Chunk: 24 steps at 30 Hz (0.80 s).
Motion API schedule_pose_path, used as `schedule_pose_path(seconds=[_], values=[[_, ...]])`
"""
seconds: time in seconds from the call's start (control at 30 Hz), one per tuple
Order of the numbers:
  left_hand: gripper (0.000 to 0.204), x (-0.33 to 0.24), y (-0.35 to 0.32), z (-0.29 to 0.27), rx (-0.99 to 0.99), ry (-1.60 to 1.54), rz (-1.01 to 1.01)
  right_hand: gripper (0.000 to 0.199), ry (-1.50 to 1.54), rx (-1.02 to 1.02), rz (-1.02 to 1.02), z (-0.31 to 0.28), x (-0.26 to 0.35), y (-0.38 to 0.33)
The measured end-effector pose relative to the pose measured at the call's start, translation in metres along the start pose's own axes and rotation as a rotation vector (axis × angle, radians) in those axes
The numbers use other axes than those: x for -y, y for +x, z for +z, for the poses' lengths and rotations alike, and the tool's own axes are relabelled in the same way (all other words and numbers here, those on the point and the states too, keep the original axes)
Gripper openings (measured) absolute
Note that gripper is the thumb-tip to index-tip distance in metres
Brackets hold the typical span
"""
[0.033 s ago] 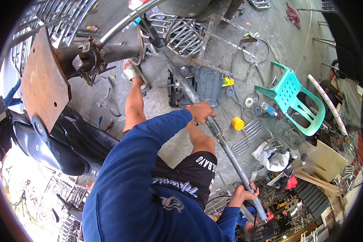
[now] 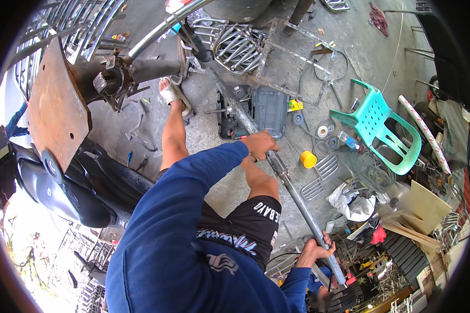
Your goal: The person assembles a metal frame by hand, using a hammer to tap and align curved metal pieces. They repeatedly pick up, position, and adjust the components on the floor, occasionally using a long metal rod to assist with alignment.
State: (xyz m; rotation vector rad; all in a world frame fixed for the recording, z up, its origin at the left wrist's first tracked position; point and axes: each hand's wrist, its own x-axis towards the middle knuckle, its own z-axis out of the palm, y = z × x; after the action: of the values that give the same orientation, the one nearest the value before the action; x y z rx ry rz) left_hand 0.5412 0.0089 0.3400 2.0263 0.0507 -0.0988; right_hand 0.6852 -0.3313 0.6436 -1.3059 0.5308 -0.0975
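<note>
The left hand [image 2: 261,144] and the right hand [image 2: 317,251] are both gripping a long gray metal pipe [image 2: 300,204], well apart from each other. The left hand is holding it near the middle, and the right hand is holding it close to the low end. The pipe is slanting over the floor [image 2: 198,122], and its top part is crossing above an open toolbox [image 2: 270,112]. A yellow tub [image 2: 308,159] and a green chair [image 2: 375,107] are sitting to its right.

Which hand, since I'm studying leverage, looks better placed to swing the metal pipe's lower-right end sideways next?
Probably the right hand: it grips the metal pipe close to that end. The left hand holds it farther up, next to the thicker collar.
</note>
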Motion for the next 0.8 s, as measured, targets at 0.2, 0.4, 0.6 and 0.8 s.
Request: schedule_pose_path(seconds=[0.2, 0.4, 0.6, 0.8], values=[[0.039, -0.002, 0.018, 0.040, 0.095, 0.120, -0.114, 0.029, -0.124, -0.176, 0.063, -0.040, -0.027, 0.049], [0.037, 0.017, 0.046, 0.085, 0.128, 0.116, -0.217, 0.032, -0.244, -0.305, 0.108, -0.085, -0.072, 0.127], [0.046, 0.028, 0.063, 0.110, 0.178, 0.112, -0.280, 0.032, -0.215, -0.322, 0.176, -0.112, -0.091, 0.175], [0.051, 0.026, 0.070, 0.091, 0.224, 0.082, -0.305, 0.031, -0.198, -0.286, 0.194, -0.094, -0.084, 0.175]])
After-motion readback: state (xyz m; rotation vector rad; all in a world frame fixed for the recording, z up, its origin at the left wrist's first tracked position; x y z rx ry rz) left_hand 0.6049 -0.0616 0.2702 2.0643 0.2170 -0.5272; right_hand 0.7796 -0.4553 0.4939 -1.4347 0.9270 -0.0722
